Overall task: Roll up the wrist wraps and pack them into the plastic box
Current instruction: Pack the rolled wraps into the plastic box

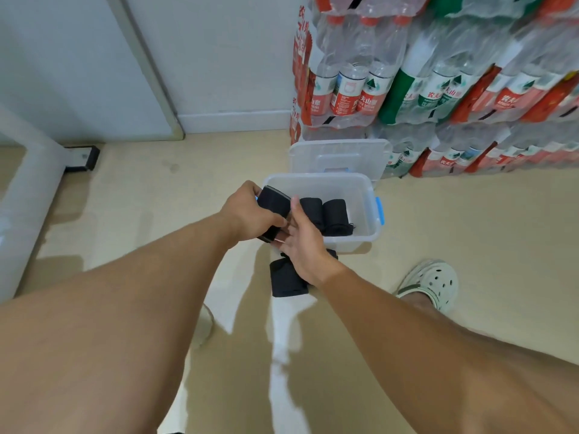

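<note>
A clear plastic box (360, 189) with a blue latch stands open on the floor ahead of me. Two rolled black wrist wraps (335, 216) lie side by side inside it. Above the box's near left corner, my left hand (247, 211) grips a black wrist wrap (274, 200) that is partly rolled. My right hand (302, 242) holds the same wrap from below, thumb raised against its side. Another black wrist wrap (286, 278) lies on the floor just in front of the box, partly hidden under my right wrist.
The box's clear lid (340, 153) leans behind it against stacked packs of bottled water (438, 83) along the right. A foot in a pale clog (434, 283) rests at the right. A white frame with a black foot (81, 158) stands at left by the wall.
</note>
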`<move>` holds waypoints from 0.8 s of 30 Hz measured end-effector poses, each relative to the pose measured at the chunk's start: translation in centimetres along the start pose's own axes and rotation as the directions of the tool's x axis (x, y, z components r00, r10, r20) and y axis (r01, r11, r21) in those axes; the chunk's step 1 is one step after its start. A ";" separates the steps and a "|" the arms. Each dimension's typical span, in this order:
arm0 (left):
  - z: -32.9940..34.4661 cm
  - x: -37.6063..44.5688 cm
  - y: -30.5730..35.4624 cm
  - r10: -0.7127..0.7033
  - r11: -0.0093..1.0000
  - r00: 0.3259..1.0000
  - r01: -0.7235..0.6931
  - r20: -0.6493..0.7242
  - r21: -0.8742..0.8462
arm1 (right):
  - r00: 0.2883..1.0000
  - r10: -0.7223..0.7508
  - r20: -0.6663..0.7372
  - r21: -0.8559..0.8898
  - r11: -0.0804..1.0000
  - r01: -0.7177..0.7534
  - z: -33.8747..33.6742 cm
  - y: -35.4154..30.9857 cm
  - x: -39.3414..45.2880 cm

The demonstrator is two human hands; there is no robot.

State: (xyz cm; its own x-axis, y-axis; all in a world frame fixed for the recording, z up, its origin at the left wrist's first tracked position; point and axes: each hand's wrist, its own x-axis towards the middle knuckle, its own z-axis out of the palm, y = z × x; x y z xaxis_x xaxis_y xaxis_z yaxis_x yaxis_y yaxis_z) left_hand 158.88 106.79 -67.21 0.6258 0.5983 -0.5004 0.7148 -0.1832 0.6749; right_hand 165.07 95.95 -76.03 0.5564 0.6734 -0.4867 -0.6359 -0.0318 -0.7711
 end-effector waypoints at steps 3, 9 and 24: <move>-0.8 -0.1 -0.5 -0.001 1.000 1.000 0.001 -0.012 0.010 | 0.991 0.045 0.128 0.042 0.998 -0.051 -0.3 -0.3 0.5; -1.0 0.5 -0.8 0.017 0.997 1.000 -0.018 0.012 0.081 | 0.986 0.074 0.152 0.006 0.997 -0.075 -0.5 -0.9 1.7; -0.1 2.6 -3.7 -0.104 0.989 0.992 0.096 0.071 0.117 | 0.879 0.051 -0.473 -0.418 0.865 -0.276 -5.4 -0.1 14.3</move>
State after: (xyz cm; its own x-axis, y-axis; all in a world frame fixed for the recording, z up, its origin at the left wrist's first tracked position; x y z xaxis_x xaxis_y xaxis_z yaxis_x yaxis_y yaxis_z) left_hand 157.85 109.11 -70.92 0.5684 0.5573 -0.6053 0.8029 -0.2151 0.5559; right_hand 175.93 101.62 -85.15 0.7099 0.2409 -0.6618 -0.4799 -0.5223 -0.7049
